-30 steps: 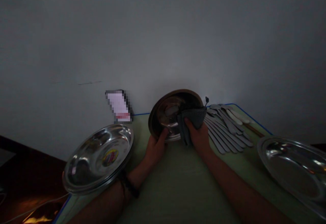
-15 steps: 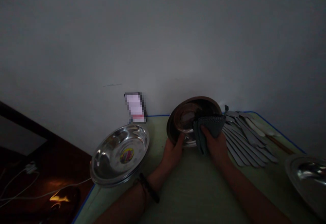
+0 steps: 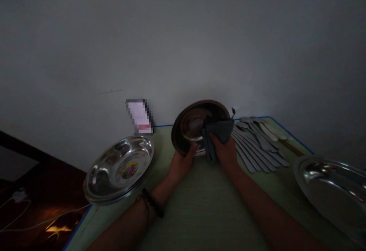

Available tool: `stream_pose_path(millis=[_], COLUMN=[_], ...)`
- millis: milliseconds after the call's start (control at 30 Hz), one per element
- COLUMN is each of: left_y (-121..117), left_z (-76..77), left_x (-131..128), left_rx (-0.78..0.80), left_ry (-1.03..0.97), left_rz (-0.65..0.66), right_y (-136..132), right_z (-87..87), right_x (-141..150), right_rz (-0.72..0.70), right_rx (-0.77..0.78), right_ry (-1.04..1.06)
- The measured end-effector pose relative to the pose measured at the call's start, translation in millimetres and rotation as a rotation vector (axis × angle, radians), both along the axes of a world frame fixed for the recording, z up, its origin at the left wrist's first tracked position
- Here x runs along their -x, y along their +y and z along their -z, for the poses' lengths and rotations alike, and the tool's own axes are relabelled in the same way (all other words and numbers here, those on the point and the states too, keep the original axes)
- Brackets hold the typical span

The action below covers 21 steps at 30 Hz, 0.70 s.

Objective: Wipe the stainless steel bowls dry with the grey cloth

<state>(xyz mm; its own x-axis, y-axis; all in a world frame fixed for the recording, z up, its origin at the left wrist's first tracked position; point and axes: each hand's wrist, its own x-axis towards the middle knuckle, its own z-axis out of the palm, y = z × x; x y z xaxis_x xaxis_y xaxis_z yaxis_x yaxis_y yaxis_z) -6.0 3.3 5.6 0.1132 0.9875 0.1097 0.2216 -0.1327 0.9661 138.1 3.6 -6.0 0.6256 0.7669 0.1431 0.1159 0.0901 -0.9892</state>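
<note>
A steel plate (image 3: pixel 194 125) is tilted up on its edge at the far side of the table, its hollow facing me. My left hand (image 3: pixel 180 164) grips its lower left rim, thumb inside the hollow. My right hand (image 3: pixel 225 153) is closed on a folded grey cloth (image 3: pixel 219 131), pressing it against the plate's right half. A dark band sits on my left wrist.
A stack of steel plates (image 3: pixel 120 169) with a round sticker lies at the table's left edge. Several spoons (image 3: pixel 259 142) fan out to the right of the held plate. Another steel plate (image 3: pixel 333 192) sits at the right edge. A blurred card (image 3: pixel 139 116) leans on the wall. Cables lie on the dark floor (image 3: pixel 25 213) at left.
The view swung left and back right; both hands keep the same hold on plate and cloth. The cloth has shifted slightly over the plate's right side.
</note>
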Motion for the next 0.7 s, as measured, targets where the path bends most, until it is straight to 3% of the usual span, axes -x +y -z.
stream_pose_path(millis=[100, 233, 333, 533, 633, 700], left_y=[-1.1, -0.6, 1.8, 3.1, 2.4, 2.1], left_z=[0.4, -4.3, -8.9, -4.1, 0.9, 1.9], left_x=[3.2, 8.6, 10.5, 8.8, 7.4, 6.1], left_rx=[-0.015, -0.117, -0.073, 0.171, 0.162, 0.112], left_ry=[-0.009, -0.111, -0.090, 0.015, 0.051, 0.008], left_rz=[0.011, -0.081, -0.129, 0.070, 0.131, 0.089], right_y=[0.6, 1.8, 3.0, 4.9, 5.6, 6.1], right_z=[-1.1, -0.3, 0.3, 0.0, 0.5, 0.9], right_x=[0.6, -0.7, 0.1, 9.8, 9.9, 7.2], right_rz=[0.019, 0.021, 0.030, -0.002, -0.006, 0.028], right_rx=[-0.007, -0.019, -0.027, 0.001, -0.004, -0.015], right_ry=[0.030, 0.075, 0.042, -0.068, -0.064, -0.031])
